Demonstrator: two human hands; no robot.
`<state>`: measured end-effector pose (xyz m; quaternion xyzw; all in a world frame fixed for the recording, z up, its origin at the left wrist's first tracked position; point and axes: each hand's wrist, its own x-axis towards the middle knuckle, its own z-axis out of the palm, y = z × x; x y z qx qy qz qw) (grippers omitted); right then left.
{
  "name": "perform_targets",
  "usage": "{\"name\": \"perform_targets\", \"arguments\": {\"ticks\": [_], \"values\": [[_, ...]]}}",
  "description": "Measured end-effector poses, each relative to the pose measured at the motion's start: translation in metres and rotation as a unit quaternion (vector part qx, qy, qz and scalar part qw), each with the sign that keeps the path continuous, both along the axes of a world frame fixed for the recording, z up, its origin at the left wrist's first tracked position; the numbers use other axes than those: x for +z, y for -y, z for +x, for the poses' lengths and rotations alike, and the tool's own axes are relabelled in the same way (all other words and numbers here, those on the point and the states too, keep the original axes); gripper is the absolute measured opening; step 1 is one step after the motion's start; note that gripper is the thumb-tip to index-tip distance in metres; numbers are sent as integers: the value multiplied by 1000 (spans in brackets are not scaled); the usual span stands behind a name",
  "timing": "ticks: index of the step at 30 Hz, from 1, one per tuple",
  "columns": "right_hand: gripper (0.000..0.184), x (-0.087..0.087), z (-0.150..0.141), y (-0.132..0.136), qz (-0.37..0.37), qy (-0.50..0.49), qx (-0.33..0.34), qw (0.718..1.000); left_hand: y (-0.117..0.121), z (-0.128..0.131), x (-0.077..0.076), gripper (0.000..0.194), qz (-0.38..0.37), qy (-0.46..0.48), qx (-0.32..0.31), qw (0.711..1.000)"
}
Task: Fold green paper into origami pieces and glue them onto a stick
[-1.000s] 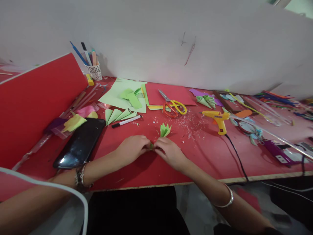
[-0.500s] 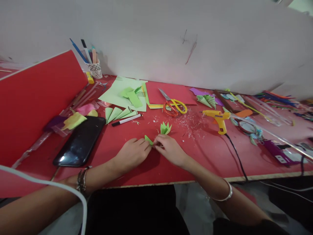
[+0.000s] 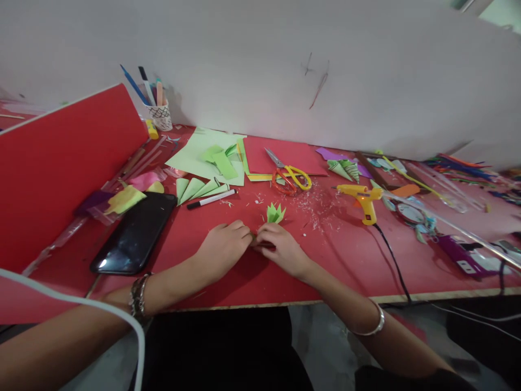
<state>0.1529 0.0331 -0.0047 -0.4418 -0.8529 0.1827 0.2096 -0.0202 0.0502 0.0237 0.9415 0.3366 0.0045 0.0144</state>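
My left hand [image 3: 226, 247] and my right hand [image 3: 283, 247] meet low over the red table, fingers pinched together. Between the fingertips only a dark greenish edge of a small piece of green paper [image 3: 254, 239] shows; most of it is covered by the fingers. Just beyond my right hand lies a green paper piece with pointed tips [image 3: 275, 213]. Farther off are scissors [image 3: 291, 176] with one red and one yellow handle, and a black-capped white marker [image 3: 211, 199] to the left, next to folded green paper cones [image 3: 197, 189].
A yellow glue gun [image 3: 364, 200] with a black cord stands to the right. On the left lie a black phone [image 3: 136, 233] and a leaning red board [image 3: 69, 163]. Paper sheets [image 3: 285, 155], a pen cup [image 3: 160, 117] and paper scraps [image 3: 317, 203] are towards the wall.
The green paper that stuck out between my hands is now almost hidden behind my fingers. My left hand has turned slightly and shifted a little upward. The view has moved slightly.
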Motion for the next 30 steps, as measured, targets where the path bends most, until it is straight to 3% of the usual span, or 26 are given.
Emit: {"name": "perform_targets", "arguments": {"ticks": [5, 8, 15, 19, 25, 27, 30], "values": [[7, -2, -1, -3, -32, -57, -22, 998, -2, 0, 1, 10, -4, 3, 17, 1000], [8, 0, -1, -3, -48, -65, -31, 996, -10, -2, 0, 8, -59, 41, 42, 997], [4, 2, -3, -3, -42, -60, -40, 997, -28, -8, -2, 7, -138, 98, 24, 985], [5, 5, -3, -7, -64, -62, -49, 995, -22, -10, -6, 6, -65, 84, -8, 994], [4, 16, -2, -25, -162, -42, -23, 986, -7, -17, -16, 18, 172, 53, -106, 978], [4, 20, -2, -30, -197, -20, -18, 980, -5, -16, -16, 20, 207, 53, -124, 969], [4, 22, -2, -34, -214, -8, -24, 976, -6, -14, -16, 21, 207, 63, -104, 971]]}}
